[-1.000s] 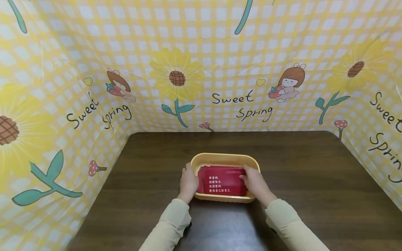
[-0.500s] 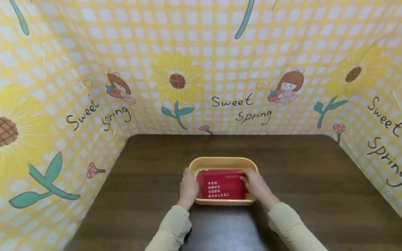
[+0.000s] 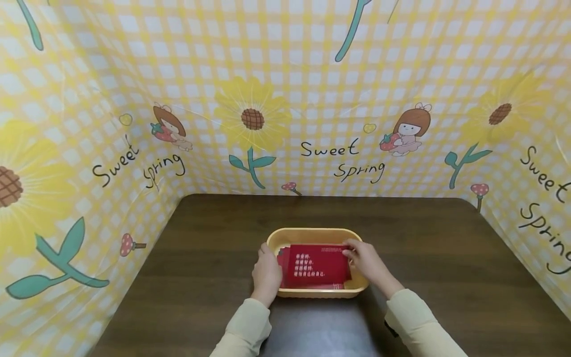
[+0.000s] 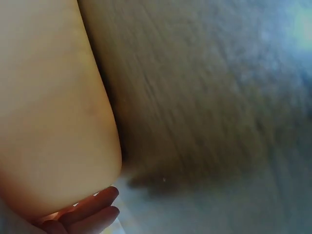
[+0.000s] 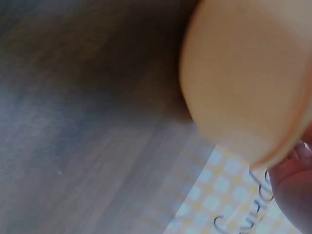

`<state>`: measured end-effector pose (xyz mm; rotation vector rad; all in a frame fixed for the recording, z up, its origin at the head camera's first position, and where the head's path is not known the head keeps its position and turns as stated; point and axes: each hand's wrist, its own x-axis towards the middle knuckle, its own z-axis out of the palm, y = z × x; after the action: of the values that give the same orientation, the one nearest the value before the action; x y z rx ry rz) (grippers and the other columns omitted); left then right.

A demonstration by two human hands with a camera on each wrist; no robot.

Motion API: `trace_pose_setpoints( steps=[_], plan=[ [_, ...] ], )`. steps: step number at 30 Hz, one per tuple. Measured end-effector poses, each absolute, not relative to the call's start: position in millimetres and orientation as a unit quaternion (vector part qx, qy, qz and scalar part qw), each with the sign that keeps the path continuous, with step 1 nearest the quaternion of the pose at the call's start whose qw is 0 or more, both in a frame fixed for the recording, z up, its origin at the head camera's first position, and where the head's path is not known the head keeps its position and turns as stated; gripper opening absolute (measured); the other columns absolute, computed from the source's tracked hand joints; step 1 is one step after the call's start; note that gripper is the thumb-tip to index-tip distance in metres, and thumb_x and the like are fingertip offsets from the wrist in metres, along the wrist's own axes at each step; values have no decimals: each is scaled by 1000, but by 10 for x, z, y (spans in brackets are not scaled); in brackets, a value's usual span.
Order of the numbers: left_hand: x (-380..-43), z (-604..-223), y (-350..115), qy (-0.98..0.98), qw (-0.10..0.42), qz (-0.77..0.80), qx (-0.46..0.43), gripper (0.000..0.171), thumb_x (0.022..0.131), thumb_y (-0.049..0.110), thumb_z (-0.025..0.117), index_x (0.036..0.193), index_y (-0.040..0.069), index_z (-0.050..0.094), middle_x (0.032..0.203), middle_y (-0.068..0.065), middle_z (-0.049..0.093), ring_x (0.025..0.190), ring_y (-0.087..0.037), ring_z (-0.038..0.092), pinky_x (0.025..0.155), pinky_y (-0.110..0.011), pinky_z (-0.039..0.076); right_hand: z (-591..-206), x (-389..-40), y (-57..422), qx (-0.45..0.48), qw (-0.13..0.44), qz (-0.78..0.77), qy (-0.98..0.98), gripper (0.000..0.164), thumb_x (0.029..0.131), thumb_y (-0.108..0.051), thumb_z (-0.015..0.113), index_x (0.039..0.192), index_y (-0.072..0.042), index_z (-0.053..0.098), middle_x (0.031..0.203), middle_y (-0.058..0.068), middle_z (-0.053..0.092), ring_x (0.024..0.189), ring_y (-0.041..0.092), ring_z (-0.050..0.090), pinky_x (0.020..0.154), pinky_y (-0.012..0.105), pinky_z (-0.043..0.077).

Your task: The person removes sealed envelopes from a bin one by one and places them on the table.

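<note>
A yellow plastic basket (image 3: 312, 231) stands on the table in front of me in the head view, holding a stack of red cards. My left hand (image 3: 266, 272) grips the basket's left end, and in the left wrist view its fingers (image 4: 95, 212) curl around the far end of the basket wall (image 4: 53, 112). The top red card (image 3: 314, 263), printed with white writing, is pinched at its upper right corner by my right hand (image 3: 369, 263). Below its lower edge shows part of another red card (image 3: 312, 285). The right wrist view shows the basket's outer wall (image 5: 239, 73) beside my right hand (image 5: 297, 190).
The dark wooden table (image 3: 214, 238) extends around the basket on all sides. A yellow checked cloth (image 3: 312, 109) with flowers and "Sweet Spring" lettering hangs along the back and both sides.
The top card has shifted up against the stack in my right hand, uncovering the edge of a card beneath. My left hand keeps its place on the basket. The head view has tilted slightly.
</note>
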<state>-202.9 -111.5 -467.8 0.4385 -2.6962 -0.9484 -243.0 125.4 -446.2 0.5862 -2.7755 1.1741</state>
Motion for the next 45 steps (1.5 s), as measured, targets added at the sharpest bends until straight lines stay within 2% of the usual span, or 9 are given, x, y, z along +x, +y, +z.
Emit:
trace_pose_setpoints(
  steps=[5,12,19,25,34,37,40,42,45],
  plan=[
    [-2028,-4668,-1136,-929,123,-314,151,49,81,-4,72,118,-12,40,99,-26,53,73,-45,63,62,-55,53,-4275,-2587,1406,71,76,518,-849,17,96,2,57,107,14,61,81,16,64,62,12,61,60,26,52],
    [-2030,-4633,-1152,-931,113,-307,161,53,83,-3,71,123,-12,38,101,-26,52,75,-44,64,67,-55,54,-4130,-2776,1641,-108,126,680,-715,31,97,-1,54,119,22,52,70,-2,59,56,-2,59,65,18,53],
    [-2036,-4640,-1159,-928,117,-314,161,45,83,-4,68,118,-10,40,98,-24,51,75,-45,64,67,-56,53,-4334,-2793,1826,-231,118,736,-625,42,96,0,54,130,22,43,68,-3,56,54,-2,61,68,16,53],
    [-2041,-4641,-1127,-929,131,-310,153,39,84,-6,66,113,-10,41,94,-23,51,73,-45,64,63,-56,53,-4519,-2753,1870,-268,109,722,-629,43,95,0,56,130,22,43,74,3,55,53,-2,61,65,16,53],
    [-2064,-4633,-1079,-928,122,-314,157,42,85,-6,66,117,-10,40,95,-23,50,74,-44,64,63,-55,54,-4708,-2761,1911,-280,133,676,-668,36,91,1,63,118,20,49,93,21,56,49,-2,59,57,16,52],
    [-2058,-4635,-1079,-928,127,-313,156,39,86,-6,64,116,-10,40,94,-22,50,72,-44,64,63,-55,54,-4742,-2759,1927,-280,134,640,-703,34,91,-3,65,114,18,51,91,22,59,48,-3,57,52,14,50],
    [-2030,-4645,-1080,-930,129,-306,155,38,86,-5,65,116,-11,41,92,-22,50,70,-43,64,62,-54,54,-4774,-2750,1936,-284,132,576,-755,32,92,-8,65,110,17,56,81,18,63,56,4,59,55,17,46],
    [-2012,-4657,-1085,-932,130,-302,153,40,86,-5,65,116,-11,41,91,-22,50,69,-42,64,60,-53,54,-4787,-2751,1931,-284,130,534,-785,33,92,-12,65,108,16,58,83,22,64,74,21,62,67,30,49],
    [-1999,-4674,-1096,-934,130,-297,152,42,85,-5,67,117,-12,41,92,-23,51,68,-42,64,59,-52,54,-4803,-2783,1925,-283,131,491,-813,31,90,-13,65,104,15,61,93,29,62,93,42,52,79,47,43]
  ],
)
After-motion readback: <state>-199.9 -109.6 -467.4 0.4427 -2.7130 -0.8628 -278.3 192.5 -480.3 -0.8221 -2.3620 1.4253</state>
